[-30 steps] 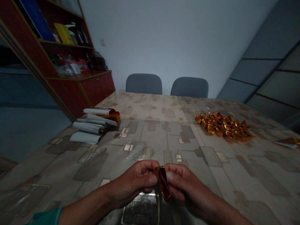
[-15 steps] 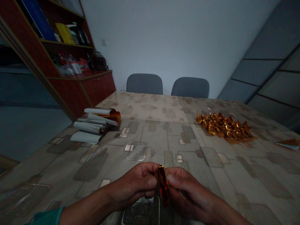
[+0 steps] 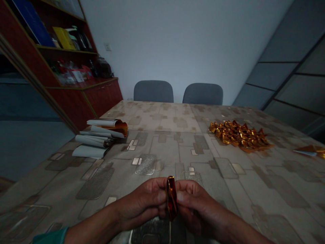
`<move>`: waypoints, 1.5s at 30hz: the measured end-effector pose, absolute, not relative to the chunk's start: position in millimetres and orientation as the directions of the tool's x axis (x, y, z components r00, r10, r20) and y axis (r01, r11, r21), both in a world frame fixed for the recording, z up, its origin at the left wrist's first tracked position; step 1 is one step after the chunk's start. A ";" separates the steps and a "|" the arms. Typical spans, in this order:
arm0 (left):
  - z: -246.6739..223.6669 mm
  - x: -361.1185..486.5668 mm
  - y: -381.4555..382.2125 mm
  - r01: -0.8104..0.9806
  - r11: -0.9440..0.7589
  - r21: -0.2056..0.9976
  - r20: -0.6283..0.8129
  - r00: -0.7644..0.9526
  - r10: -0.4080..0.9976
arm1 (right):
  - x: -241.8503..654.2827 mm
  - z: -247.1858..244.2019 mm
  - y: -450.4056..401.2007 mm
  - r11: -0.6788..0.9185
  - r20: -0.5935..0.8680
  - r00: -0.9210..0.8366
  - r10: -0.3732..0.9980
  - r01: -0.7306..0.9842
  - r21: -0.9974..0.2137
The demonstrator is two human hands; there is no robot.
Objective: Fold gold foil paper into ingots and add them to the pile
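Between my two hands is a narrow folded piece of gold foil paper (image 3: 172, 200), held upright just above the table's near edge. My left hand (image 3: 147, 200) pinches its left side with thumb and fingers. On its right side, the thumb and fingers of my right hand (image 3: 196, 203) are closed on the same piece. A heap of folded gold foil pieces (image 3: 240, 134) lies on the right half of the table. To the left rests a stack of bent foil sheets (image 3: 101, 137), their pale backs outward and gold showing inside the curl.
A patterned cloth covers the table (image 3: 162, 145). Another gold and white foil piece (image 3: 309, 150) lies at the far right. Two grey chairs (image 3: 153, 91) stand at the far edge. A red-brown cabinet (image 3: 101, 96) with items on its shelves is at the back left.
The view has turned slightly right, so the scene sits a little further left. Both hands keep hold of the folded foil, which now stands more upright.
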State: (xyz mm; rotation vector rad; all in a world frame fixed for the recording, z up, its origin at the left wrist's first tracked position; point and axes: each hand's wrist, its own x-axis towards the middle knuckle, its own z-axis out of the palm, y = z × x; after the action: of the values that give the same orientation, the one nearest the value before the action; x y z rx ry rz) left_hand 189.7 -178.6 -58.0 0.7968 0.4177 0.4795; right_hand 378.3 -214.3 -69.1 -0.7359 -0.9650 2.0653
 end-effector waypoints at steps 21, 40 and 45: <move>-51.7 191.2 -181.1 -0.347 0.782 0.519 -0.304 0.780 0.547 | 372.5 -51.0 -212.8 -0.379 -0.165 -0.466 0.869 -0.413 -0.828; -49.5 192.6 -181.1 -0.328 0.759 0.563 -0.346 0.741 0.576 | 370.8 -53.2 -213.7 -0.340 -0.177 -0.417 0.891 -0.356 -0.870; -51.6 194.7 -180.6 -0.359 0.746 0.561 -0.324 0.734 0.597 | 373.3 -53.5 -213.8 -0.371 -0.190 -0.433 0.881 -0.384 -0.846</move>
State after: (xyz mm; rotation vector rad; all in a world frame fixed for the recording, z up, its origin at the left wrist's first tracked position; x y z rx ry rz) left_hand 194.7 -180.6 -51.6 0.4918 0.5173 0.5492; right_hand 373.3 -213.8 -53.5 -0.8319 -0.9416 1.9047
